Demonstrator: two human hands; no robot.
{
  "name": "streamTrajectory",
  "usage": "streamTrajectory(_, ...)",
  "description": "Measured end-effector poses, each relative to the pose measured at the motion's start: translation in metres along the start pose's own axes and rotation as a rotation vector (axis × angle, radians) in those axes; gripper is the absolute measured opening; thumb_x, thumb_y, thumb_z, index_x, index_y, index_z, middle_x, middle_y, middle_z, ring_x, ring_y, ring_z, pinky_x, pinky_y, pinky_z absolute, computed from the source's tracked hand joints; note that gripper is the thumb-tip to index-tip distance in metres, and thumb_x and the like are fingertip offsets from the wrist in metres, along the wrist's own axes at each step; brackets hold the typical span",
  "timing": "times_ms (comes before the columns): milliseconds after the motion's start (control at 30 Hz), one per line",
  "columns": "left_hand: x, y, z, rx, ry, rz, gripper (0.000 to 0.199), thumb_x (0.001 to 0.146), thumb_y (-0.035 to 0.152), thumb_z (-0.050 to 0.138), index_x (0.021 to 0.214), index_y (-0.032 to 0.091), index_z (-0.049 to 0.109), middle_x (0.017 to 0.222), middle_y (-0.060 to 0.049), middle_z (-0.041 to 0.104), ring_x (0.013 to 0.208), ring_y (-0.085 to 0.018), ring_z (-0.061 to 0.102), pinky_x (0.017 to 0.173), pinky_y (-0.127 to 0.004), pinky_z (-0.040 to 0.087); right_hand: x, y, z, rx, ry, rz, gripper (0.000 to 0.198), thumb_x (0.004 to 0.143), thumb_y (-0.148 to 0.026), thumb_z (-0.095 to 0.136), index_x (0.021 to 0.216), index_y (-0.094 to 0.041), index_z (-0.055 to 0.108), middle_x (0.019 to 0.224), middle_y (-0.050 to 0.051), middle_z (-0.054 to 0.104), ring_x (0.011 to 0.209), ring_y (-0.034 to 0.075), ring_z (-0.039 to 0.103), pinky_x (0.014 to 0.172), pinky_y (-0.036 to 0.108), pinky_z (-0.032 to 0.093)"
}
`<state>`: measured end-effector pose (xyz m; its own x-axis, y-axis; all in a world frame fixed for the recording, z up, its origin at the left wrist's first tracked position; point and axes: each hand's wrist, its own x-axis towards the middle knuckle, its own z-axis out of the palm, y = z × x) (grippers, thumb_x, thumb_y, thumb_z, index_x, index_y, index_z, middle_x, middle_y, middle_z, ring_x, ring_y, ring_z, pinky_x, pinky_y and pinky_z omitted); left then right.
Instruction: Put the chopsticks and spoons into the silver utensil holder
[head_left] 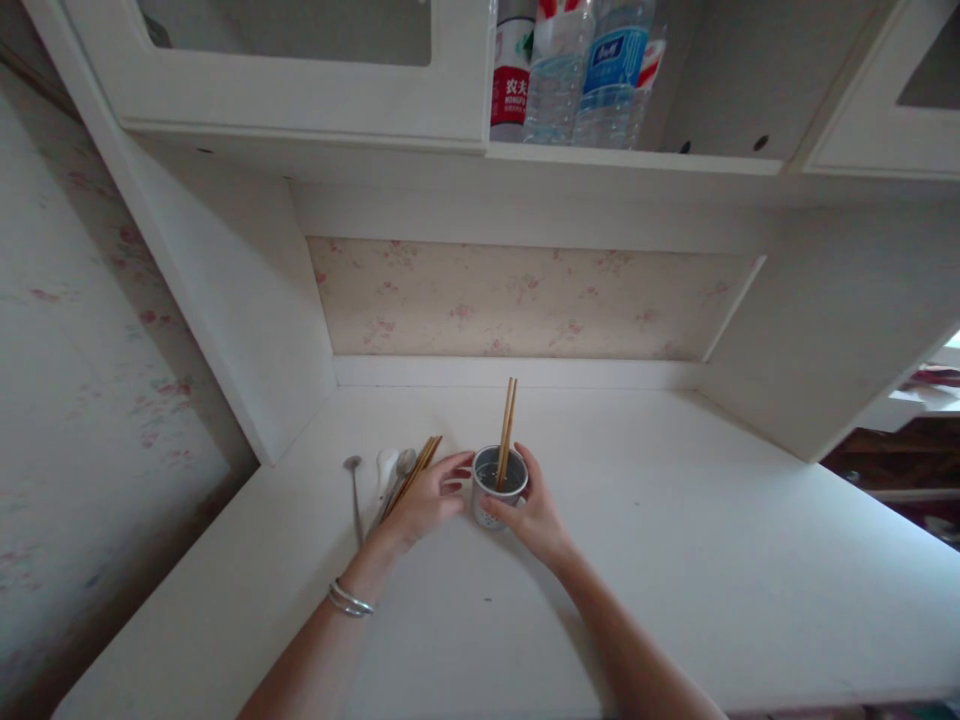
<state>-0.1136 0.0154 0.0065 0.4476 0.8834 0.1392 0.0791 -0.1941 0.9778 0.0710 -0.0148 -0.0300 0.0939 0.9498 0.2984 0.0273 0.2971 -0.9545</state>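
A grey metal utensil holder (489,513), with small dark holes in its front, stands on the white desktop. Two wooden chopsticks (507,430) stick up out of it, leaning slightly right. My right hand (536,510) is wrapped around the holder's right side, thumb across the front. On the other side, my left hand (431,498) has its fingers apart and reaching to the rim; whether they touch it I cannot tell. Beside my left hand lie a bundle of chopsticks (424,462), a metal spoon (405,462), a white spoon (385,468) and a long-handled metal utensil (353,466).
White cabinet walls enclose the desktop (712,540) left and right. Overhead, a shelf (637,158) holds several plastic bottles (611,75). Flowered wallpaper (510,300) covers the back panel. Dark shelves (892,470) show beyond the right side.
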Motion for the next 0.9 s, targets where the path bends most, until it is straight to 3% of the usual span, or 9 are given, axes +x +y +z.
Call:
streamTrajectory(67,-0.002,0.002,-0.019,0.210,0.178,-0.044,0.047,0.070,0.008,0.053,0.117,0.018,0.058,0.117,-0.008,0.064,0.101,-0.020,0.061,0.087,-0.032,0.048,0.000,0.002,0.000,0.000,0.012,0.008,0.093,0.061,-0.032,0.083,0.139,-0.028,0.032,0.129,0.009,0.057,0.112,0.027,0.059,0.101,0.048,0.042)
streamTrajectory(167,-0.006,-0.001,-0.037,0.713,0.396,-0.083,0.026,0.080,0.016,0.048,0.102,0.019,0.063,0.106,-0.006,0.067,0.095,-0.018,0.061,0.088,-0.033,0.045,0.000,0.005,0.000,-0.005,-0.001,0.003,0.092,0.063,-0.032,0.082,0.139,-0.027,0.031,0.128,0.010,0.058,0.110,0.026,0.060,0.101,0.047,0.042)
streamTrajectory(267,-0.012,-0.005,-0.040,1.150,0.386,-0.175,0.022,0.087,0.025,0.044,0.091,0.018,0.065,0.099,-0.009,0.067,0.098,-0.023,0.059,0.089,-0.038,0.043,0.000,0.005,0.000,-0.025,0.000,-0.010,0.090,0.063,-0.032,0.082,0.138,-0.027,0.032,0.128,0.010,0.058,0.111,0.027,0.059,0.102,0.048,0.040)
streamTrajectory(333,-0.014,-0.008,-0.037,1.305,0.352,-0.237,0.026,0.089,0.028,0.042,0.090,0.017,0.065,0.099,-0.013,0.066,0.100,-0.027,0.058,0.088,-0.041,0.042,0.000,0.006,0.000,-0.039,0.008,-0.015,0.091,0.063,-0.033,0.082,0.138,-0.027,0.032,0.128,0.010,0.057,0.112,0.027,0.058,0.102,0.048,0.041)
streamTrajectory(633,-0.013,-0.013,-0.029,1.336,0.277,-0.348,0.036,0.089,0.038,0.042,0.113,0.015,0.058,0.103,-0.015,0.066,0.093,-0.027,0.063,0.082,-0.040,0.046,-0.001,0.005,0.000,-0.062,0.004,-0.007,0.090,0.064,-0.032,0.081,0.138,-0.027,0.030,0.131,0.010,0.056,0.113,0.027,0.058,0.101,0.047,0.043)
streamTrajectory(900,-0.013,-0.011,-0.018,1.333,0.207,-0.333,0.035,0.091,0.037,0.037,0.103,0.014,0.060,0.104,-0.016,0.066,0.099,-0.027,0.063,0.084,-0.038,0.046,-0.003,-0.004,0.000,-0.052,-0.013,0.016,0.090,0.063,-0.031,0.081,0.137,-0.026,0.031,0.127,0.010,0.058,0.113,0.029,0.058,0.100,0.047,0.044)
